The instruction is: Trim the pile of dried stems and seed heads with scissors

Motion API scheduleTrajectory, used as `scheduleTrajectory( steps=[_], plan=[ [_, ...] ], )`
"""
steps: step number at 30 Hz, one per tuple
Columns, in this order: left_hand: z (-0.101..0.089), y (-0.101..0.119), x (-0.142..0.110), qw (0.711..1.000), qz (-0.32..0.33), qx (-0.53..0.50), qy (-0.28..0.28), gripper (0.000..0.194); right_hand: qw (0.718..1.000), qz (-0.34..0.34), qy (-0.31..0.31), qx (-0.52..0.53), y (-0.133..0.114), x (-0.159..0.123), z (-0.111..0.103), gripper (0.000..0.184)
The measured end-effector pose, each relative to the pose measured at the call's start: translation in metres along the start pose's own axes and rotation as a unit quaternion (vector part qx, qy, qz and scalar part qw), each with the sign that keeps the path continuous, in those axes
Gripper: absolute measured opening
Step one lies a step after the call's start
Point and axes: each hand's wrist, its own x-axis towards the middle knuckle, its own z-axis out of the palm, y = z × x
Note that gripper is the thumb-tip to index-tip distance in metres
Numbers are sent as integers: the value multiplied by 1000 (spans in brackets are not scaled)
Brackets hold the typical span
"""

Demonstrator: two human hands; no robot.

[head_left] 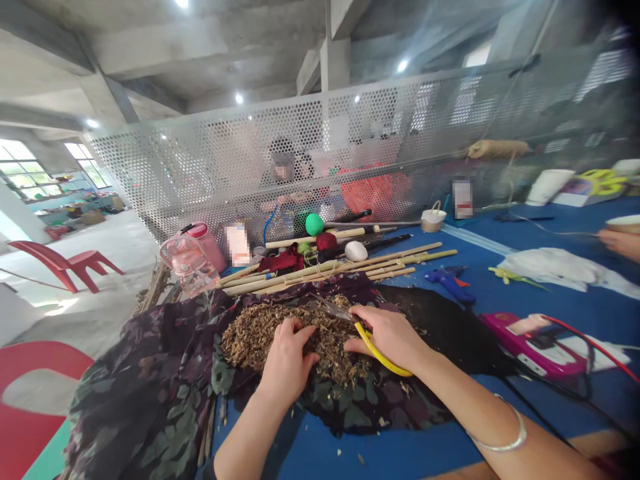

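A heap of brown dried plant pieces (255, 330) lies on a dark, leaf-patterned cloth (175, 353). My left hand (287, 360) rests at the front of the heap with its fingers curled down into it. Thumb and forefinger point right; whatever lies under the fingers is hidden. My right hand (387, 337) grips scissors (383, 357) with yellow handles, to the right of my left hand. Their metal blades point left over the back of the heap. A silvery bangle (510, 440) circles my right wrist.
Bamboo sticks (290, 277) lie behind the heap, near a white ball (356, 251) and a green ball (315, 225). A pink jug (193, 257) stands left. Rightward are a blue glue gun (453, 281), a magenta power strip (535, 343) and another person's hand (623, 243). A perforated panel (210, 153) rises behind.
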Motion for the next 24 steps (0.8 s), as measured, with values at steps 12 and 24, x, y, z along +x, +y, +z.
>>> scheduleTrajectory(
  steps=[12, 24],
  plan=[
    [5, 0, 11, 994, 63, 62, 69, 22, 999, -11, -1, 32, -3, -1, -2, 52],
    [17, -10, 17, 990, 48, 129, 31, 21, 999, -7, -22, 39, -8, -1, -2, 52]
  ],
)
